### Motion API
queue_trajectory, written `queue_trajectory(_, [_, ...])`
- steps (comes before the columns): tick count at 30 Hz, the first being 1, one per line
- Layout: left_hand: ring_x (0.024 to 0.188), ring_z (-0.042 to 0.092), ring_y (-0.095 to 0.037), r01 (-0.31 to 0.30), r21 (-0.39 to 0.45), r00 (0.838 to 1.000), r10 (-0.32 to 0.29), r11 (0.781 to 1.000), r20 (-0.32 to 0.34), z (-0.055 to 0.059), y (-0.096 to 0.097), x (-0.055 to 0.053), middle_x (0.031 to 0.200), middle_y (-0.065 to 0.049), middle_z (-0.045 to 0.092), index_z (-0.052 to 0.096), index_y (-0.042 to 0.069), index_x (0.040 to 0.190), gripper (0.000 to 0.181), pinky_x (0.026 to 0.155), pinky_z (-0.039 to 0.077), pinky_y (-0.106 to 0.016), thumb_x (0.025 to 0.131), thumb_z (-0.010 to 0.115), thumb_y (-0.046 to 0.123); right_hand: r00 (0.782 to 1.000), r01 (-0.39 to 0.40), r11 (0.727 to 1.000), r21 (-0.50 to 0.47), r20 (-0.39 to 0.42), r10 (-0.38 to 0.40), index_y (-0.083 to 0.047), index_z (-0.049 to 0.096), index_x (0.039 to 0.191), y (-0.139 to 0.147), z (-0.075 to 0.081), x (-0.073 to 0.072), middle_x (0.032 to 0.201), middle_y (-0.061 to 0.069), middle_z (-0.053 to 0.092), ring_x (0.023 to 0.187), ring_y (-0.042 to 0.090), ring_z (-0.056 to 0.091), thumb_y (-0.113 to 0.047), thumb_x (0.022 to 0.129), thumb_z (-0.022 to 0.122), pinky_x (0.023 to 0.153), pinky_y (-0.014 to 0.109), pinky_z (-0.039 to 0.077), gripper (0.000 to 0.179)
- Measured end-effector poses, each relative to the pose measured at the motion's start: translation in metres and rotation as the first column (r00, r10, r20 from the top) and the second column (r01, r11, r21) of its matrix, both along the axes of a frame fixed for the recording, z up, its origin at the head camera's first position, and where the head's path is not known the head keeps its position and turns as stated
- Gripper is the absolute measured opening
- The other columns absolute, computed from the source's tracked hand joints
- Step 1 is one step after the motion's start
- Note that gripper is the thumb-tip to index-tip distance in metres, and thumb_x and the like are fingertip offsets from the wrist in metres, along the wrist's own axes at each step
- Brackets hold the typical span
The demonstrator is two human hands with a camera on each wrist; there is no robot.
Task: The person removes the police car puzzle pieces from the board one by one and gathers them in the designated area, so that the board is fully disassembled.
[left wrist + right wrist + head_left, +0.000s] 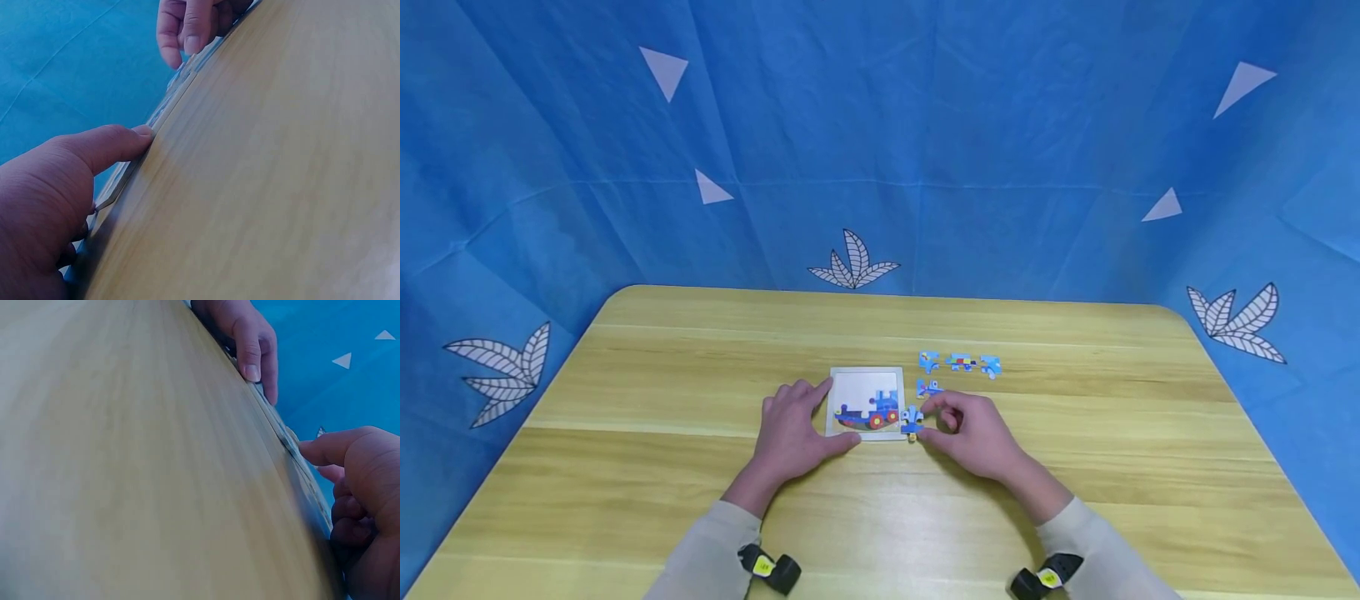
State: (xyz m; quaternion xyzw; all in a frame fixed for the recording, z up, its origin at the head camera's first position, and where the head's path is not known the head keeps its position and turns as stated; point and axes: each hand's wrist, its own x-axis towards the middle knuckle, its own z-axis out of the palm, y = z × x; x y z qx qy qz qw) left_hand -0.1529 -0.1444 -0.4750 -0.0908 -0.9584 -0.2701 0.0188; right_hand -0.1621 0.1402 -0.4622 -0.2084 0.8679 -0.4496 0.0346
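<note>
A square puzzle tray [865, 371] with a pale rim lies on the table, a red and blue train picture partly pieced together along its lower part. My left hand [793, 429] rests at its left side, index finger by the left edge and thumb on the near edge; the left wrist view shows that thumb [119, 147] against the rim. Between thumb and index finger, my right hand [973, 433] pinches a blue puzzle piece [912, 419] at the tray's right edge. In the right wrist view, the other fingers [350, 512] are curled in.
Behind the right hand lie loose blue puzzle pieces: one [928, 388] close to the fingers, and a row with a left piece [928, 361], a middle piece [960, 362] and a right piece [991, 366]. A blue curtain [1000, 208] hangs beyond the wooden table [662, 375].
</note>
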Motion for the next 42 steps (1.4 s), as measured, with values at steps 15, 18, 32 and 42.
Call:
queue_trajectory(15, [0.103,0.046,-0.027,-0.003,0.002,1.000,0.003,1.000,0.012,0.003,0.001,0.000,0.117,-0.009,0.057,0.052,0.007,0.146,0.099,0.088,0.029,-0.045,0.070,0.082,0.061,0.997,0.073,0.997,0.012,-0.009,-0.073,-0.011,0.071,0.099,0.027,0.002,0.005,0.064,-0.008,0.041,0.059,0.008,0.040,-0.012,0.082,0.083,0.068,0.031,0.041,0.021])
queue_trajectory(18, [0.103,0.046,-0.026,-0.004,0.005,1.000,0.004,1.000,0.014,0.003,0.001,0.000,0.117,-0.009,0.057,0.051,0.007,0.146,0.099,0.088,0.029,-0.044,0.070,0.082,0.061,0.995,0.095,0.995,0.014,-0.009,-0.095,-0.011,0.071,0.098,0.034,0.003,0.006,0.064,-0.008,0.040,0.059,0.008,0.038,-0.013,0.082,0.083,0.066,0.030,0.040,0.020])
queue_trajectory(32, [0.102,0.045,-0.025,-0.004,0.011,1.000,0.004,1.000,0.023,0.002,0.001,0.000,0.116,-0.008,0.057,0.051,0.006,0.146,0.100,0.086,0.029,-0.044,0.069,0.082,0.062,0.986,0.166,0.984,0.064,-0.034,-0.164,-0.013,0.071,0.098,0.066,0.001,0.003,0.062,-0.007,0.040,0.056,0.009,0.036,-0.016,0.083,0.083,0.065,0.029,0.040,0.019])
queue_trajectory(42, [0.102,0.045,-0.025,-0.010,0.006,1.000,0.010,1.000,0.023,0.002,0.001,0.001,0.117,-0.008,0.057,0.052,0.007,0.146,0.100,0.087,0.029,-0.044,0.069,0.082,0.063,0.986,0.160,0.985,0.066,-0.062,-0.156,-0.011,0.071,0.099,0.066,-0.002,-0.013,0.063,-0.005,0.040,0.055,0.009,0.034,-0.018,0.086,0.081,0.069,0.032,0.039,0.018])
